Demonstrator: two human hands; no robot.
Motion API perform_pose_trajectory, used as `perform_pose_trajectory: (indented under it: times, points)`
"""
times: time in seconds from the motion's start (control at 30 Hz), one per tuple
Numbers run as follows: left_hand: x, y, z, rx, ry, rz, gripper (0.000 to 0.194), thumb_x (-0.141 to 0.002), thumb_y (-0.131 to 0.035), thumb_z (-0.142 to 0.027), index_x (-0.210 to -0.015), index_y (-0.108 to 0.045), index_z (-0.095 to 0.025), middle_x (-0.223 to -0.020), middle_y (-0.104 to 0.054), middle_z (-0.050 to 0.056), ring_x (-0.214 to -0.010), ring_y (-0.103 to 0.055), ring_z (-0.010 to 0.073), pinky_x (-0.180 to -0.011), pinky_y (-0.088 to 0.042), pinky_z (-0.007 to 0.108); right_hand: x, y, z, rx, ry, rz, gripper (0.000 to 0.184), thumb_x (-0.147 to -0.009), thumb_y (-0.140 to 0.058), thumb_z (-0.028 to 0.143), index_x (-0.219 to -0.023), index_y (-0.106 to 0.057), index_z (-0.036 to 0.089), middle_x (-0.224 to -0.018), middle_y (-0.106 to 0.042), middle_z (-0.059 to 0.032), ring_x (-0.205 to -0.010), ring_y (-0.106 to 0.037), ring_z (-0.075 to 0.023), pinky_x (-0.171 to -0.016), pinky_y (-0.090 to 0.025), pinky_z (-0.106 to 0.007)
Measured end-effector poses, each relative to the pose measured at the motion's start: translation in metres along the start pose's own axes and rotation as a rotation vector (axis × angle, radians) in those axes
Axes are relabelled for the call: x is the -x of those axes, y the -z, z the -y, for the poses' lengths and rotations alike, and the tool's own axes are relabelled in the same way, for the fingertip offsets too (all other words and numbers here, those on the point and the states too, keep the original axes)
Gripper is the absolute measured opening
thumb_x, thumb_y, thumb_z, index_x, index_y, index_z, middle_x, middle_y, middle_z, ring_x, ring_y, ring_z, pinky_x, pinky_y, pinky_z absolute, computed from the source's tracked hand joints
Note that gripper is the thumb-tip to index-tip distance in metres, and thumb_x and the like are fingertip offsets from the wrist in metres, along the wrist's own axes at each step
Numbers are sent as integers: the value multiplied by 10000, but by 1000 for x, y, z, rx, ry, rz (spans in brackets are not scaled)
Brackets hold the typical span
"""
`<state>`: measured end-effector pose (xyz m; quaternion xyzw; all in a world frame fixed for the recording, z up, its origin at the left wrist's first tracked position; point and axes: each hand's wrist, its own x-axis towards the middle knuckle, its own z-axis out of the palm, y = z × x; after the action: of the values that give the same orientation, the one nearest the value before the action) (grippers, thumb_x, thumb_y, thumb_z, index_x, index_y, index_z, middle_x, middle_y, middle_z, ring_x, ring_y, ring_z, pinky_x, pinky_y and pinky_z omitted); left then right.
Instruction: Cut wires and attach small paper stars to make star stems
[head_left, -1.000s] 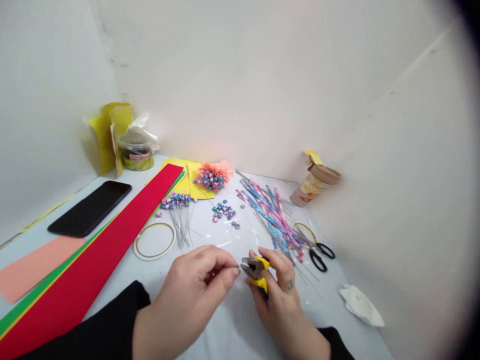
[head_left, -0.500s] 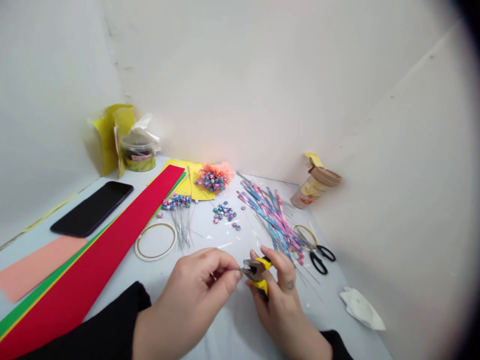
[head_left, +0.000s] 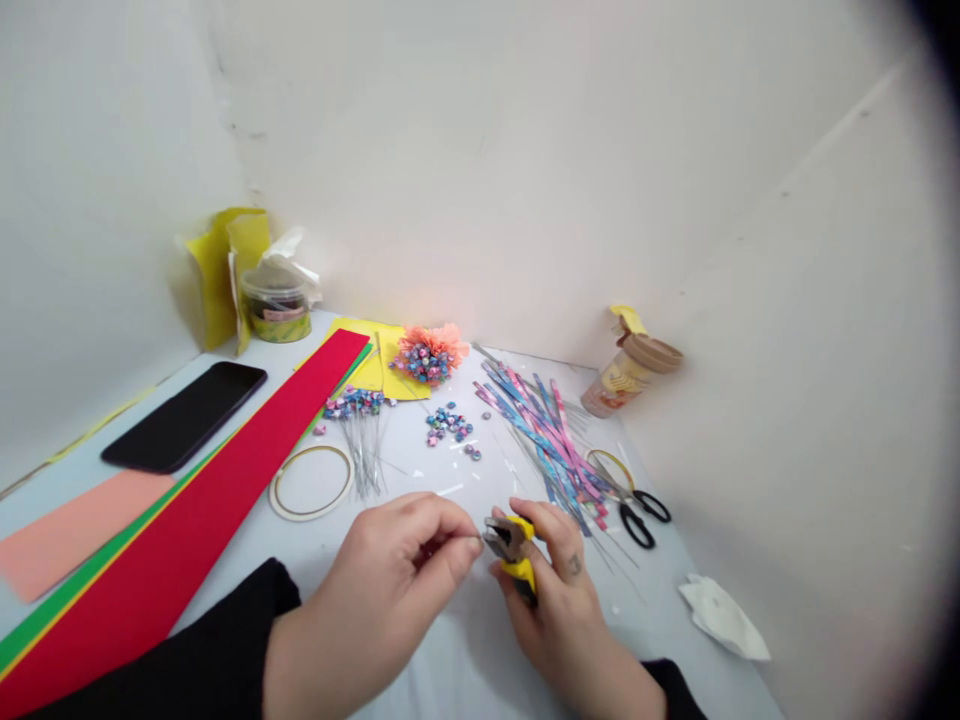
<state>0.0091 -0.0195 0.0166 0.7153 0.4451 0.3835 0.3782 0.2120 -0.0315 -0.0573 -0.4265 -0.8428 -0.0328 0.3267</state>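
Above the table (head_left: 450, 650), two hands (head_left: 390, 565) (head_left: 555, 600) flank yellow pliers (head_left: 511, 548).

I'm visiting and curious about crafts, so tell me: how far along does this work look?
Partway, it seems. Done: a cluster of paper beads sits against an orange paper flower, and many wires already carry beads. In hand: the left hand pinches a thin wire near yellow-handled pliers in the right hand. Left: loose beads and patterned paper strips.

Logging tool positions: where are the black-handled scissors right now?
In the head view, the black-handled scissors lie at right, just beside the patterned paper strips and beyond the right hand.
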Motion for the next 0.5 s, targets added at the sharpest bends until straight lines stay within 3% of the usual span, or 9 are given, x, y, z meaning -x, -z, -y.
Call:
perform_pose_trajectory:
  times: [0.5]
  points:
    - [-6, 7, -2, -54, -71, 50, 160, -855, -497, -173, -733, -597, -200, -667, -610, -37, -595, -555, 85, -547, -417, 160, 2, 3, -3, -125, 23, 28, 366, -776, -454, 1, -1108, -473, 155, -1155, -453, -150, -1106, -442, -270, -885, -467, -444]
